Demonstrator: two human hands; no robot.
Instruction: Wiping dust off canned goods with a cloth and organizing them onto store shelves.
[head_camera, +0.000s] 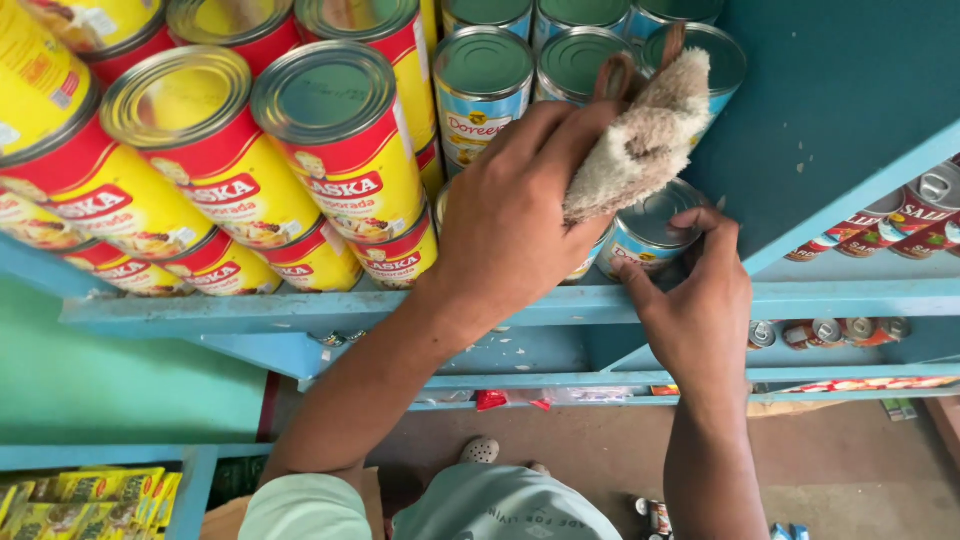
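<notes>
My left hand grips a beige fluffy cloth and holds it against the stacked light-blue cans on the blue shelf. My right hand has its fingers around a light-blue can on the lower row at the shelf's front edge, just under the cloth. Both arms reach up from below.
Red and yellow cans are stacked in two rows to the left on the same shelf. Small red cans lie on shelves to the right, behind a teal upright panel. Yellow packets sit at the lower left. Concrete floor lies below.
</notes>
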